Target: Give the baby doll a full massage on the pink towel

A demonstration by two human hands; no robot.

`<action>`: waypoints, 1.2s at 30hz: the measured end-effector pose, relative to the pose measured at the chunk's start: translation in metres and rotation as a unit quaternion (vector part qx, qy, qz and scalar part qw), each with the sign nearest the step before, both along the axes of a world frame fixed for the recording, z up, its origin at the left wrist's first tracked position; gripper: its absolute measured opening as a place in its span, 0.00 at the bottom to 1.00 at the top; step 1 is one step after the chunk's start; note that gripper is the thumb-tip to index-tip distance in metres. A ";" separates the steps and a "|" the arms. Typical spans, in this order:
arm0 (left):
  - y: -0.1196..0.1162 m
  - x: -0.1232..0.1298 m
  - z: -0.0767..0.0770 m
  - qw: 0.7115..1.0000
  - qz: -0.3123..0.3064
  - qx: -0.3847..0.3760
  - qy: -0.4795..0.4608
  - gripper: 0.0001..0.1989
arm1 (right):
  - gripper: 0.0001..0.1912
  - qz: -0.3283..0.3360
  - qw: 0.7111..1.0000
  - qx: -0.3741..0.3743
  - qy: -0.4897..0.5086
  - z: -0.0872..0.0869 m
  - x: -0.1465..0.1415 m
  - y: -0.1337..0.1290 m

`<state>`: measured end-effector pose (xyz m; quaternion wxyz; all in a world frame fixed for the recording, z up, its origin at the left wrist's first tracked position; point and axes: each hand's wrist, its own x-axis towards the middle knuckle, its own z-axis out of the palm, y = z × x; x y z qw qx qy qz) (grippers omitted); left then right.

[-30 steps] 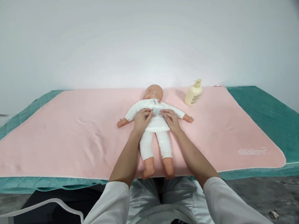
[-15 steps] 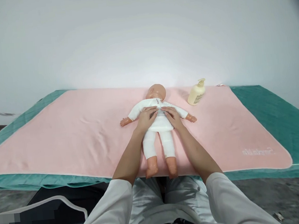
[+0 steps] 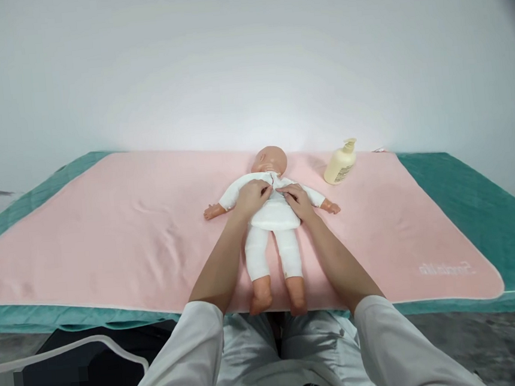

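A baby doll (image 3: 274, 220) in a white top and leggings lies on its back, head away from me and feet at the near edge. Its arms spread out to both sides. My left hand (image 3: 253, 198) is at the chest, fingers curled in and thumb and fingertips pinched at the front of the white top. From the other side my right hand (image 3: 298, 201) rests on the same top, its fingers bent and the tips meeting at the cloth. The fingers partly hide what they pinch. A thin dark red line shows below the doll's neck.
A cream pump bottle (image 3: 340, 163) stands right of the doll's head. The pink mat (image 3: 108, 242) lies over a green padded cover (image 3: 487, 197) on the table. Behind rises a pale wall (image 3: 227, 57). A dark object with a light curved edge (image 3: 94, 340) is at lower left.
My left hand's fingers have gone from lying outstretched on the chest to a curled pinch. The right hand's fingers have bent a little more. The view has shifted slightly.
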<state>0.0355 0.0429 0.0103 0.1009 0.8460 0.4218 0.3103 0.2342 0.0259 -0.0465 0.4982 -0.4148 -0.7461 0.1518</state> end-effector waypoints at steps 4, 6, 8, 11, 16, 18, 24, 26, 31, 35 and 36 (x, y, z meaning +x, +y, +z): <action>-0.002 0.000 -0.008 0.997 -0.021 0.070 -0.035 0.14 | 0.15 -0.009 1.000 0.016 0.005 -0.002 0.000 -0.002; -0.002 -0.002 -0.011 0.994 -0.025 0.094 -0.049 0.14 | 0.16 -0.015 1.000 0.019 0.000 -0.003 0.000 -0.003; -0.002 -0.003 -0.013 0.993 -0.017 0.100 -0.056 0.14 | 0.17 -0.020 1.000 0.017 -0.005 -0.003 -0.001 -0.004; -0.001 -0.003 -0.014 0.995 -0.009 0.087 -0.051 0.13 | 0.18 -0.024 1.000 0.014 -0.010 -0.003 -0.001 -0.004; 0.000 -0.002 -0.014 0.998 -0.011 0.056 -0.035 0.14 | 0.18 -0.020 1.000 0.005 -0.022 0.000 -0.002 -0.004; -0.001 -0.001 -0.013 0.998 -0.009 0.048 -0.032 0.14 | 0.18 -0.019 1.000 0.001 -0.022 0.001 -0.002 -0.005; -0.005 -0.001 -0.010 0.998 -0.004 0.056 -0.021 0.14 | 0.18 -0.028 0.999 0.002 -0.025 0.002 -0.003 -0.009; -0.005 -0.002 -0.010 0.997 -0.006 0.070 -0.021 0.14 | 0.19 -0.032 0.999 0.011 -0.035 0.002 -0.003 -0.010; -0.002 -0.002 -0.012 0.997 0.000 0.073 -0.019 0.14 | 0.21 -0.032 0.998 -0.005 -0.057 0.005 -0.003 -0.011; -0.001 -0.002 -0.014 0.998 0.000 0.063 -0.012 0.14 | 0.21 -0.024 0.998 -0.027 -0.056 0.007 -0.004 -0.011; 0.000 -0.002 -0.014 0.998 0.000 0.063 -0.012 0.14 | 0.21 -0.024 0.998 -0.033 -0.056 0.008 -0.004 -0.010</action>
